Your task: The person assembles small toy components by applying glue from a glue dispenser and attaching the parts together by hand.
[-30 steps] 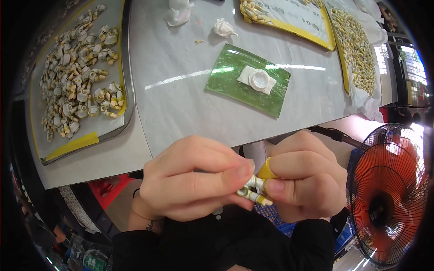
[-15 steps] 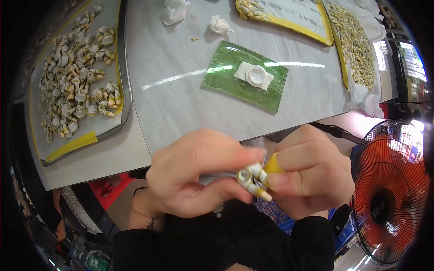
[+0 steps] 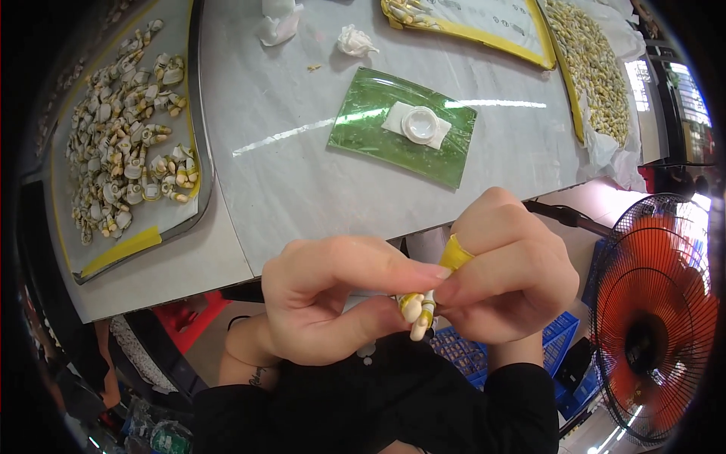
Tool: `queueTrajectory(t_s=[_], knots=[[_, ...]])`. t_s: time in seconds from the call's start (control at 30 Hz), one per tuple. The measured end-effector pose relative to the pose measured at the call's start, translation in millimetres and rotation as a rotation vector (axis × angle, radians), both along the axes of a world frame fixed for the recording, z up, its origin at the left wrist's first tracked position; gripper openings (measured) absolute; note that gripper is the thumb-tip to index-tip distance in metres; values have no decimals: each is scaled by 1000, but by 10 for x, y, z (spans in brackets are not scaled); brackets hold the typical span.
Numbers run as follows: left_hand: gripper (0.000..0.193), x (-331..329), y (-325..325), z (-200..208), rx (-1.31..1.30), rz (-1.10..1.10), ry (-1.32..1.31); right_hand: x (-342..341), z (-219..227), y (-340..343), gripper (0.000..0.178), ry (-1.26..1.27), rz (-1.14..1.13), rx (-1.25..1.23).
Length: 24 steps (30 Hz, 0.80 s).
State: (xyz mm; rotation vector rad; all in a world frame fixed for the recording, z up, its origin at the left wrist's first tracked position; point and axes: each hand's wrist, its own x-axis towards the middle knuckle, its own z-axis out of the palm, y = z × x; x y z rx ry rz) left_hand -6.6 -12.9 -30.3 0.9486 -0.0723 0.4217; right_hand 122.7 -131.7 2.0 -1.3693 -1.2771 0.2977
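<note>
Above my lap, just off the table's near edge, both hands meet on a small white and yellow piece with beige ends (image 3: 416, 312), which looks like a figurine part. The thumb and index finger of my left hand (image 3: 325, 295) pinch it from the left. From the right, the fingertips of my right hand (image 3: 514, 276) close on it and hide part of it. A yellow wrap (image 3: 455, 254) goes round one finger of my right hand. Beyond the hands lies a green glass sheet (image 3: 355, 113), bearing a white pad and a small white round jar (image 3: 420, 125).
At left, a yellow-edged tray (image 3: 125, 248) holds many similar pieces. Far right are another yellow-edged tray (image 3: 546, 53) and a heap of small yellowish pieces (image 3: 586, 76). Crumpled tissue (image 3: 355, 41) sits at the back. An orange fan (image 3: 658, 318) stands right, near a blue crate (image 3: 556, 340).
The piece has been turned, so its beige ends now face down toward me. My right fingertips have moved in against my left thumb. The view has shifted slightly.
</note>
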Motion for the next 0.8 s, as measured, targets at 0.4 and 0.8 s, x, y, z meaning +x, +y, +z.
queueTrajectory(t_s=[0.4,0.8], knots=[[17,-17,43,35,190,80,81,-23,20,13,26,-202,-33,65],[21,-352,987,374,1268,815,352,33,35,-39,22,-142,-139,-30]])
